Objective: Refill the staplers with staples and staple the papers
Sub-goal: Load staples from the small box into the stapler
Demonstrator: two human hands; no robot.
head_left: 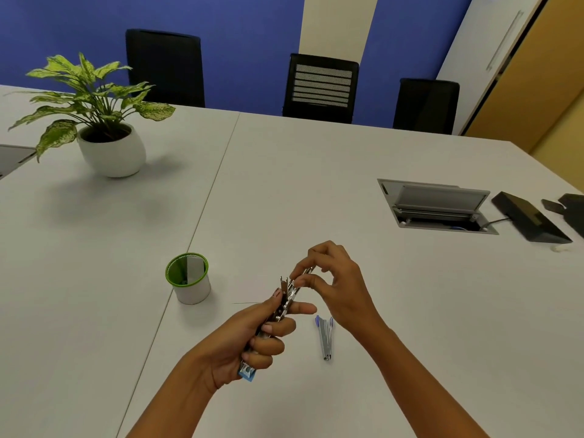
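The left hand (249, 339) is near the middle of the view, low, and its fingers (268, 343) are curled tight around an open stapler (286, 300). The stapler is held above the white surface (316, 184), with its blue end sticking out below the palm at 7 o'clock and its metal front pointing to 1 o'clock. The right hand (335, 286) meets it there. Its thumb and forefinger are closed narrow on a thin metal piece (302, 273) at the stapler's front, and the other fingers are bent loosely above. Whether this piece is a strip of staples or a part of the stapler, I cannot tell.

A second stapler (325, 338), with purple-blue ends, lies flat on the surface at 4 o'clock from the held one, just beside the right wrist and not touching it. A white cup with a green rim (188, 278) stands at 10 o'clock. Well apart, a potted plant (104, 121) stands at 11 o'clock, and an open cable hatch (439, 207) is sunk in the surface at 2 o'clock.
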